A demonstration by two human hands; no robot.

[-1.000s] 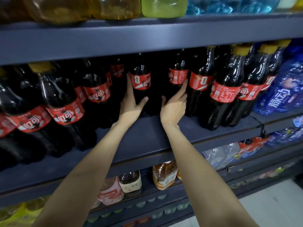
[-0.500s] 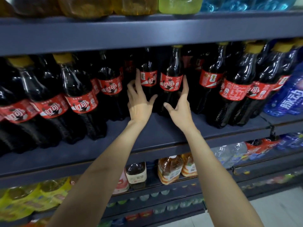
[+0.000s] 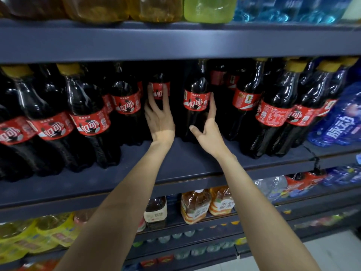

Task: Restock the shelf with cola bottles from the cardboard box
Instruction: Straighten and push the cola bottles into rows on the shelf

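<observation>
Fingers [image 3: 166, 94] of the left hand [image 3: 160, 122] are straight and spread, their tips laid against the red label of a cola bottle [image 3: 159, 90] set back in the dark middle of the shelf [image 3: 185, 161]; they are not curled round it. The right hand [image 3: 210, 132] is also open — fingers straight and close together along the right side of a second bottle [image 3: 196, 100], thumb stuck out to the left, low on the bottle's front. Both forearms reach up and forward, with the hands well into the shelf, side by side.

Every cola bottle here stands upright on the dark blue shelf, with yellow caps and red labels carrying white Chinese script over a black-and-white football; the small print is too blurred to read. A label [image 3: 246, 98] to the right shows a small gold trophy mark. At far right stand blue bottles [image 3: 340, 122] with large white Chinese characters. On the shelf below — amber tea bottles [image 3: 195, 207] with orange-striped labels. No cardboard box can be seen.
</observation>
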